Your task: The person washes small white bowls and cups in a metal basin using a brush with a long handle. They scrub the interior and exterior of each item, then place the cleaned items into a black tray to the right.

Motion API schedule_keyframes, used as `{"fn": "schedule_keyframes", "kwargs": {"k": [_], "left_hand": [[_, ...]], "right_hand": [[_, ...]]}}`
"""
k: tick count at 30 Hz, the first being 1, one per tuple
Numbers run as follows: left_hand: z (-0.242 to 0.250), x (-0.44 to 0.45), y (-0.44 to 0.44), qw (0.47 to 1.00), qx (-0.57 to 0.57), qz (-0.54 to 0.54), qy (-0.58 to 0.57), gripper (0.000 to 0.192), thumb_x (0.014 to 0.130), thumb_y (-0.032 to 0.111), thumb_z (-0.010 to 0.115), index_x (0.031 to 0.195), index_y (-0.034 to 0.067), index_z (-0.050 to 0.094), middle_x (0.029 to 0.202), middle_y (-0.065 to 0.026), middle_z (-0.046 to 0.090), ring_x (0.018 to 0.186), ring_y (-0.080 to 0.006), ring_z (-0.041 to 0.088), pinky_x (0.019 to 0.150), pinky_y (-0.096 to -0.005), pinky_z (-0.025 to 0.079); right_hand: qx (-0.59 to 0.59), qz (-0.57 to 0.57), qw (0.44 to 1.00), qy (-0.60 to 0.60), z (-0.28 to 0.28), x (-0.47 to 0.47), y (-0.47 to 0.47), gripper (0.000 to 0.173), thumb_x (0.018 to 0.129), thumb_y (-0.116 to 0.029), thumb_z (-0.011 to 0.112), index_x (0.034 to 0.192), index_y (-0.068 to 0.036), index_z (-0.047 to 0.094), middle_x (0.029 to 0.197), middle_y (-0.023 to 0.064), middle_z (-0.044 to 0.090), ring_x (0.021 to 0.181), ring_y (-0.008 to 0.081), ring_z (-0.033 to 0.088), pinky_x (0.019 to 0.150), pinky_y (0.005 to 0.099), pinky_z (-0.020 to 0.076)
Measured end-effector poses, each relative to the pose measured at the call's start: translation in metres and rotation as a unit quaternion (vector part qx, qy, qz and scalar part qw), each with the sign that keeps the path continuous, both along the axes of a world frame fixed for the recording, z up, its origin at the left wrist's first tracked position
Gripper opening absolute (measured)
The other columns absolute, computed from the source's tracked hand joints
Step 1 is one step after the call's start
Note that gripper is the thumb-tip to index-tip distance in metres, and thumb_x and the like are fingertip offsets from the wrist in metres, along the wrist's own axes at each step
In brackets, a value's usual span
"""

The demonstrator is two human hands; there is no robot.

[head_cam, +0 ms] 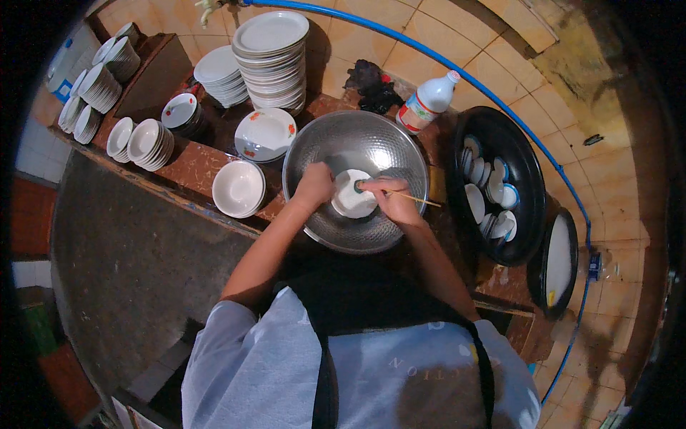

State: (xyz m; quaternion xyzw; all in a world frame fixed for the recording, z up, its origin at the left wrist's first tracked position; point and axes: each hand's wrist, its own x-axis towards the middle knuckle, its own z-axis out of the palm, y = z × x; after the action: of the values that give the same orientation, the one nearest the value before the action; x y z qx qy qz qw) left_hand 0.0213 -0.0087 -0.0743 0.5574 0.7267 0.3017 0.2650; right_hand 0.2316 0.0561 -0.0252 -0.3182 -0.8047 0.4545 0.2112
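A round white dish (354, 206) sits inside a hammered metal bowl (370, 131), its pale surface grainy or foamy. At the dish's left edge are the curled fingers of my left hand (315, 185), which appear to grip its rim; the fingertips are hidden. My right hand (395, 199) reaches over the dish's right side. From it a thin wooden stick (423, 201) sticks out to the right, past the bowl's rim. A small dark green piece (358, 186) shows at my right fingertips, over the dish.
Left stand stacked white plates (270, 69), flowered plates (265, 134) and white bowls (238, 189). A white bottle (429, 102) stands behind the metal bowl. At right, a black basin (522, 161) holds several small dishes and spoons. A blue hose (471, 86) runs along the tiled wall.
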Motion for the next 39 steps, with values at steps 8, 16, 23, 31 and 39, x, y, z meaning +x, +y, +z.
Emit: {"fn": "schedule_keyframes", "kwargs": {"k": [8, 16, 23, 31, 39], "left_hand": [[-0.001, -0.001, 0.001, 1.000, 0.004, -0.020, 0.004, 0.015, 0.062, 0.006, 0.069, 0.075, -0.001, 0.072, 0.072, -0.0246, 0.066, 0.073, -0.0378, 0.069, 0.074, -0.0426, 0.055], [0.005, -0.001, 0.004, 0.999, -0.040, -0.029, 0.014, 0.014, 0.063, 0.008, 0.071, 0.073, -0.001, 0.072, 0.069, -0.0217, 0.066, 0.068, -0.0349, 0.069, 0.071, -0.0407, 0.055], [0.007, 0.006, 0.001, 0.998, -0.001, -0.032, 0.060, 0.012, 0.073, 0.012, 0.067, 0.074, 0.002, 0.072, 0.076, -0.0211, 0.069, 0.075, -0.0365, 0.069, 0.074, -0.0421, 0.056], [0.043, 0.020, -0.021, 0.908, 0.031, -0.238, 0.343, 0.017, 0.072, 0.011, 0.068, 0.087, 0.015, 0.074, 0.086, -0.0107, 0.070, 0.091, -0.0266, 0.067, 0.080, -0.0385, 0.054], [0.037, 0.031, -0.005, 0.829, 0.073, -0.409, 0.375, 0.008, 0.073, 0.011, 0.065, 0.079, 0.010, 0.071, 0.082, -0.0093, 0.069, 0.083, -0.0285, 0.068, 0.078, -0.0403, 0.052]], "right_hand": [[0.011, 0.101, 0.994, 0.040, -0.016, 0.001, -0.014, 0.019, 0.088, -0.001, 0.060, 0.099, -0.006, 0.074, 0.098, 0.0144, 0.072, 0.094, 0.0252, 0.068, 0.085, 0.0331, 0.0517], [0.001, 0.094, 0.995, 0.021, -0.011, -0.013, -0.006, 0.014, 0.085, -0.003, 0.064, 0.095, -0.004, 0.075, 0.094, 0.0126, 0.073, 0.091, 0.0217, 0.069, 0.084, 0.0322, 0.0525], [0.042, 0.046, 0.992, -0.110, 0.021, -0.010, 0.012, 0.013, 0.085, -0.005, 0.064, 0.092, -0.003, 0.074, 0.089, 0.0139, 0.073, 0.083, 0.0238, 0.070, 0.077, 0.0342, 0.0531], [-0.095, 0.076, 0.993, 0.002, 0.014, 0.006, 0.027, 0.011, 0.084, -0.006, 0.067, 0.093, -0.002, 0.072, 0.091, 0.0125, 0.072, 0.086, 0.0223, 0.068, 0.080, 0.0329, 0.0519], [0.283, 0.067, 0.954, -0.075, -0.014, 0.026, 0.070, 0.013, 0.089, -0.005, 0.056, 0.091, 0.000, 0.068, 0.090, 0.0191, 0.068, 0.086, 0.0334, 0.066, 0.077, 0.0393, 0.0516]]}}
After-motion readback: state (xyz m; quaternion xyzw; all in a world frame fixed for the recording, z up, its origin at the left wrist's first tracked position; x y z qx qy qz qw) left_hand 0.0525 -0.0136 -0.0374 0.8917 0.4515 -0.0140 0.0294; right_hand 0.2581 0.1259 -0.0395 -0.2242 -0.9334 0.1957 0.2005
